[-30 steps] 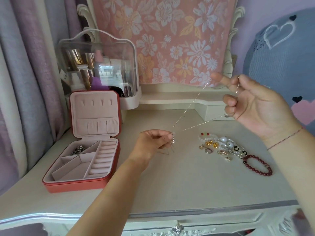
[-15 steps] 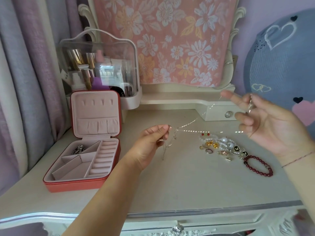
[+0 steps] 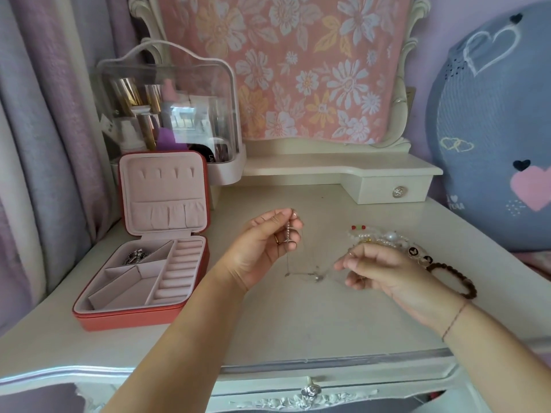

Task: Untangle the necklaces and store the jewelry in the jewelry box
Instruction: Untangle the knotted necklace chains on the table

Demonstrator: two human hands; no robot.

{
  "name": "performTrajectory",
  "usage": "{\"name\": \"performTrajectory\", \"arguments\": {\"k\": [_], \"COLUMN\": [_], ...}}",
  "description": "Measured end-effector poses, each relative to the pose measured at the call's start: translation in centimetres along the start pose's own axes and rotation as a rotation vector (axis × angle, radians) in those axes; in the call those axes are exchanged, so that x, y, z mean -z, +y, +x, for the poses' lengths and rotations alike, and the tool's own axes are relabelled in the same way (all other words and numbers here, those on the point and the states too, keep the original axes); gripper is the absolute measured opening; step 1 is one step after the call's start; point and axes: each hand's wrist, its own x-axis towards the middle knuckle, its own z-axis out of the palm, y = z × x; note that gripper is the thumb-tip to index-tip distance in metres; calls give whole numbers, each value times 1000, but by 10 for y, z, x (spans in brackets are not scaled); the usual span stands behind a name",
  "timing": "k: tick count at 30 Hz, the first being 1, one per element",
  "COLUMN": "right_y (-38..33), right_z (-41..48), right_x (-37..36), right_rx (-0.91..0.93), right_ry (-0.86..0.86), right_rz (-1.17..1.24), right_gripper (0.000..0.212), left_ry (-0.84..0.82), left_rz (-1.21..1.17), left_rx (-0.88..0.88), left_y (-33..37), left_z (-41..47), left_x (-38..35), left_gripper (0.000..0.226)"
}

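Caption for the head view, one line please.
Left hand and right hand hold a thin necklace chain beside the open jewelry box.

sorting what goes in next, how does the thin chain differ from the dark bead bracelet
The thin chain is fine and silvery; the bead bracelet is chunky, dark red. The chain is held by the left hand and right hand, sagging between them; the bracelet lies flat on the table, untouched. Both are outside the jewelry box.
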Motion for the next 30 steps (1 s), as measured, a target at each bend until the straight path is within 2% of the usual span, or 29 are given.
{"name": "performTrajectory", "arguments": {"k": [4,7,12,14,18,23,27,30], "right_y": [6,8,11,8,7,9,9,10], "right_z": [6,9,12,13,19,29,29,26], "right_x": [-3,-7,-21,-29,-47,-63,-63,-59], "right_rx": [12,57,184,242,220,202,183,172], "right_ry": [116,174,321,351,261,302,262,242], "right_rz": [-182,-406,-616,-589,-476,-538,-568,-537], "right_gripper": [8,14,23,22,7,14,1,11], "left_ry": [-22,-30,-11,-14,-23,-64,-65,-48], "left_rz": [31,47,77,80,72,34,-10,-35], "left_rx": [1,13,32,35,41,31,34,27], "left_y": [1,2,3,3,2,3,5,5], "left_z": [-1,-2,-3,-3,-4,-5,-5,-3], "left_x": [-1,-1,-2,-2,-1,0,-1,0], "left_gripper": [16,15,15,14,15,15,20,22]}}
